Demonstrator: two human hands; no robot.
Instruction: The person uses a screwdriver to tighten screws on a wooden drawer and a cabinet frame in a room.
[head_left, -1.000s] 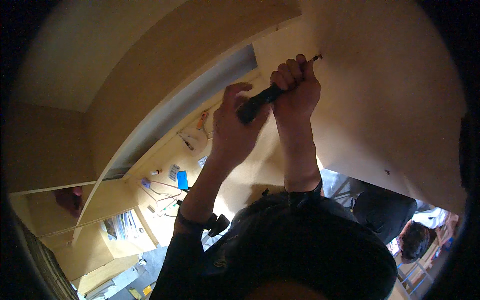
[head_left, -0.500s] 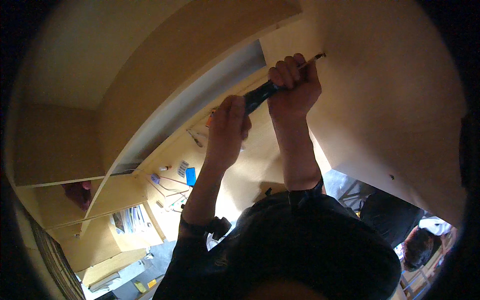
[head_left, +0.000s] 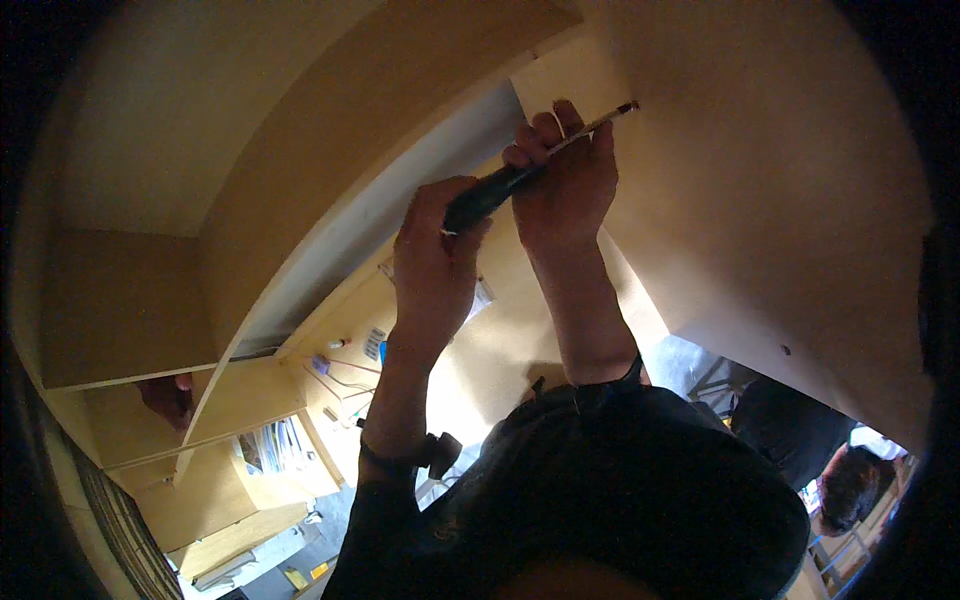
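Holding the thick back end of a dark screwdriver (head_left: 485,200) in the curled fingers of the left hand (head_left: 432,275), and bending the fingers of the right hand (head_left: 568,198) around its front, nearer the thin tip (head_left: 628,107). Holds it long and slanted between both hands, running up and to the right from the left palm past the right thumb. Points its tip at the big wood panel (head_left: 750,200) on the right, too dark there to tell if touching, with wood shelves (head_left: 120,300) away to the left.
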